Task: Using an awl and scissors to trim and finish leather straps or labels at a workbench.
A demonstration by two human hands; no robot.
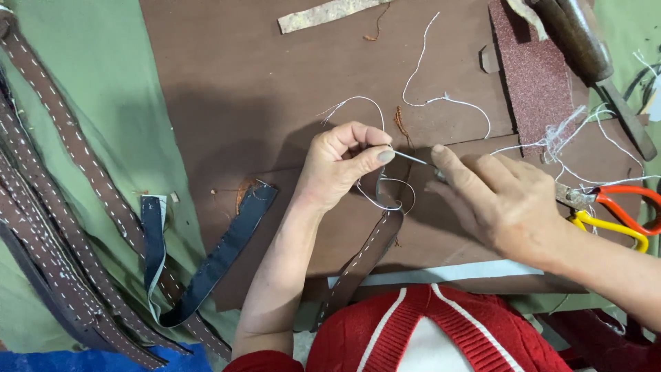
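My left hand point(341, 165) pinches the top end of a brown leather strap point(368, 251) with white stitching, which runs down toward my red sweater. My right hand point(496, 200) holds a thin metal needle point(410, 158) between thumb and forefinger, its tip meeting my left thumb at the strap's end. White thread point(385, 200) loops around the strap's end and trails up across the brown board point(275, 83).
Several stitched brown straps point(62, 207) lie at the left on green cloth. A dark blue strap point(206, 269) folds beside them. Red and yellow handled scissors point(616, 207), a sandpaper sheet point(537, 76), a wooden-handled tool point(585, 48) and loose white threads point(571, 131) sit at right.
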